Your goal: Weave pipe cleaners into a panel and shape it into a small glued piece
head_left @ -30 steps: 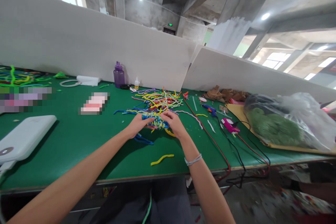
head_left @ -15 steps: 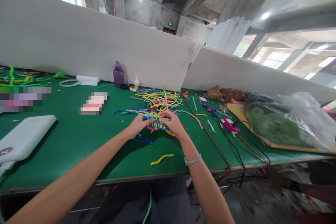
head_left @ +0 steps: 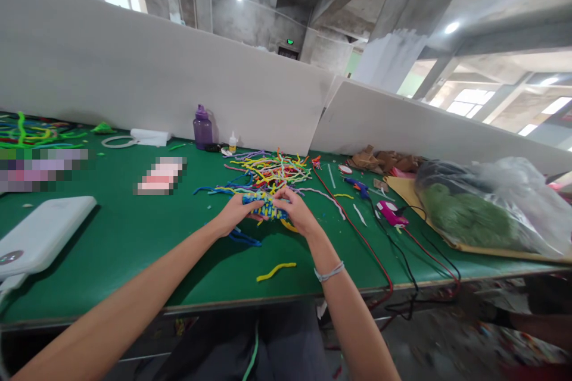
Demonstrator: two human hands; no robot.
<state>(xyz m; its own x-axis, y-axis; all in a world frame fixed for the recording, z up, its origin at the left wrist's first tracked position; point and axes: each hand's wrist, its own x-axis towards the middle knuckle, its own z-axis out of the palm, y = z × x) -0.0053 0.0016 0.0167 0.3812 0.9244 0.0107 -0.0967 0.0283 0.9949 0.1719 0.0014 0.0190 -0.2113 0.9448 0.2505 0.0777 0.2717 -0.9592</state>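
Observation:
A small woven piece of blue and yellow fuzzy stems [head_left: 267, 207] is held just above the table between both hands. My left hand [head_left: 235, 213] grips its left end, thumb on top and fingers beneath. My right hand [head_left: 292, 207] is closed on its right end, with thumb and forefinger pinched at the upper edge. Behind the hands spreads a tangle of multicoloured fuzzy stems [head_left: 272, 168]. Blue stems [head_left: 245, 238] stick out below the left hand. Nearer me, a short yellow stem [head_left: 276, 271] lies alone.
On the right are a blue glue gun [head_left: 357, 186], a magenta device [head_left: 392, 213] with trailing cords, and a plastic bag of green material [head_left: 469, 214]. A purple bottle [head_left: 202, 128] and a small dropper bottle [head_left: 232, 142] stand at the back. Left lies a white power bank [head_left: 47, 235].
My right thumb and fingers have shifted slightly on the woven piece, and more of its top now shows. The left hand has barely moved.

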